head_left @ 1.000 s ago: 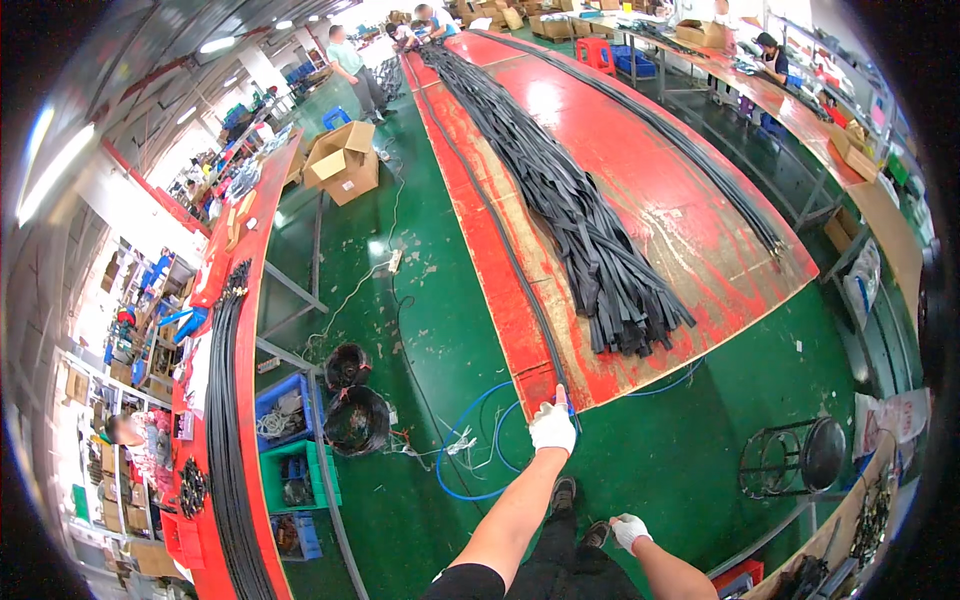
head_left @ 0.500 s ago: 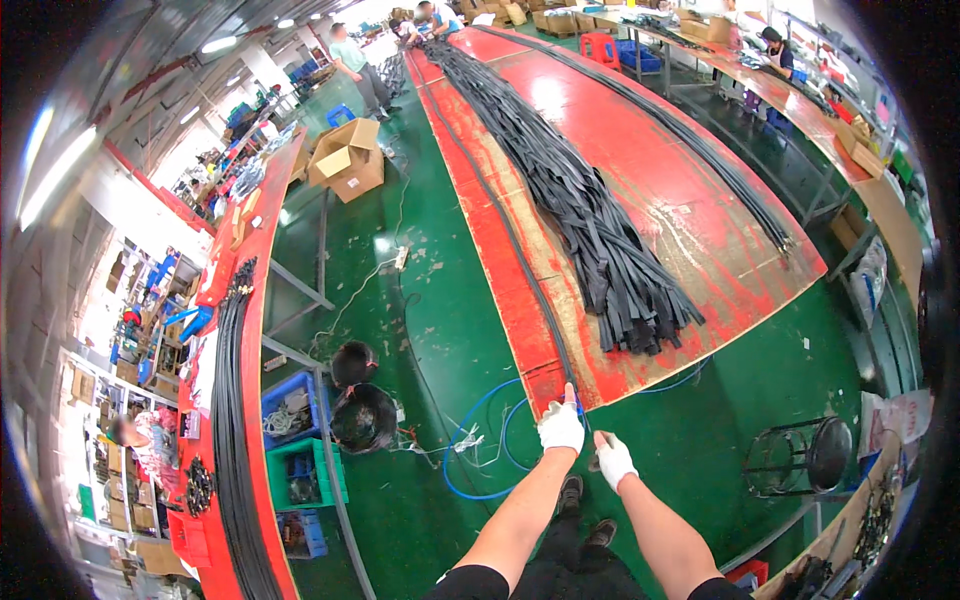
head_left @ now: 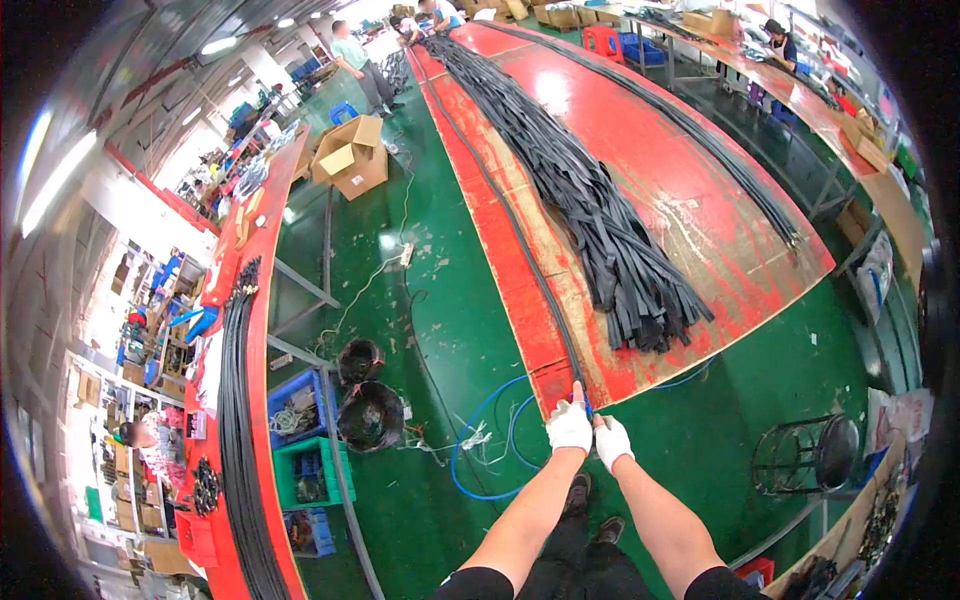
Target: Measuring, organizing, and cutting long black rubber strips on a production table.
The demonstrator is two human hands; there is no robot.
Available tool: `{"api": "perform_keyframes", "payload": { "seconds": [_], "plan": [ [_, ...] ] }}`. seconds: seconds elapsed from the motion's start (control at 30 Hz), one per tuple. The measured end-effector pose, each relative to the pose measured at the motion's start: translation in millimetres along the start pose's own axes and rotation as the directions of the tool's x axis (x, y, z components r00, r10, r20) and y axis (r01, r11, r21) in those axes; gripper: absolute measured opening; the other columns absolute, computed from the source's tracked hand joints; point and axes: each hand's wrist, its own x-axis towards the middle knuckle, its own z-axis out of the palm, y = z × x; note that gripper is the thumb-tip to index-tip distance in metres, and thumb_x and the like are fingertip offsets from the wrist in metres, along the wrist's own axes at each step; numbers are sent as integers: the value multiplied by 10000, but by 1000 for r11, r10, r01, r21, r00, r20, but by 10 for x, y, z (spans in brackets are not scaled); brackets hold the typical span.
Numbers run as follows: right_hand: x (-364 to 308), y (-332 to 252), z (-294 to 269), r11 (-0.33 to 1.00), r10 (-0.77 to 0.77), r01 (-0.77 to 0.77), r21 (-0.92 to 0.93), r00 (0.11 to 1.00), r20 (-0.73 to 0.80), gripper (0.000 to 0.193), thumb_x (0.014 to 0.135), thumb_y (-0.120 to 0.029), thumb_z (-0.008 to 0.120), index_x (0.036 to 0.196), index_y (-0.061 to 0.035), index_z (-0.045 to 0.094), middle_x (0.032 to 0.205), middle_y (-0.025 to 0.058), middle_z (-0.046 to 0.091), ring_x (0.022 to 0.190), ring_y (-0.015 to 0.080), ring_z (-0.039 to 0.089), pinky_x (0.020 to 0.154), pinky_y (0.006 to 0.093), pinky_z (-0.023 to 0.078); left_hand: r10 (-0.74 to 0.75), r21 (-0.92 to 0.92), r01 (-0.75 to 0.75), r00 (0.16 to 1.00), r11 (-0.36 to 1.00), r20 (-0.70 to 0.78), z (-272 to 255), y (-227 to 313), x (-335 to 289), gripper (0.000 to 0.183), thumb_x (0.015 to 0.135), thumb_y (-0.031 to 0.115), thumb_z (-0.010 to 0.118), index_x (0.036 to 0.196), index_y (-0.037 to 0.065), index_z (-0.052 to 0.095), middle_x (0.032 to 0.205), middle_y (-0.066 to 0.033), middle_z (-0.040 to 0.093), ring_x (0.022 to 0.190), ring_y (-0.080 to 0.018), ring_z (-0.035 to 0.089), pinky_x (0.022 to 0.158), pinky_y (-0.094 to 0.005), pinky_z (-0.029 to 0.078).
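A long, thin black strip [head_left: 545, 290] runs down the left side of the red table [head_left: 540, 375] to its near corner. There my left hand [head_left: 570, 426], in a white glove with bare fingertips, closes on the strip's near end. My right hand [head_left: 612, 441], gloved the same way, is right beside it, its fingers drawn together. Whatever it grips is hidden. A small bit of blue [head_left: 588, 409] shows between the hands, too little to name. A thick heap of flat black strips [head_left: 600, 230] lies along the middle of the table.
Another black bundle [head_left: 720, 160] lies along the table's right side. Blue hose [head_left: 455, 465] loops on the green floor to my left, near black buckets [head_left: 370, 415]. A round stool [head_left: 825, 452] stands at right. Left, a red bench [head_left: 262, 400] carries long black strips. People work at the far end.
My right hand has moved up and left, from apart to right beside my left hand. My left hand stays at the table corner.
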Motion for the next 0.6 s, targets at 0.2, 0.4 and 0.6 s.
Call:
{"api": "perform_keyframes", "payload": {
  "seconds": [0.2,0.4,0.6],
  "plan": [
    [-109,-361,-40,952,-112,109,-285,994,8,349,1066,-311,586,1125,-2,737,1108,266,744,1065,451,705,901,475,542,23,10,-22,998,1000,-64,75,-89,-29,749,993,249,613,1687,173,343,1184,-239,669,1030,-402,729,888,-505,606],
    [-128,-329,-145,936,-182,181,-303,983,26,357,1051,-315,600,1119,-2,757,1086,262,755,1071,436,714,910,467,544,-9,13,9,1000,1000,9,59,-35,11,766,1005,280,606,1705,205,303,1221,-222,655,1077,-398,713,917,-538,590],
    [-519,43,-234,937,-202,202,-284,979,28,323,1055,-272,603,1058,14,752,911,220,743,809,317,728,769,430,562,-5,41,6,999,999,-37,110,-36,22,797,952,177,601,1698,177,321,1190,-239,668,1017,-400,731,882,-522,607]
  ]
}}
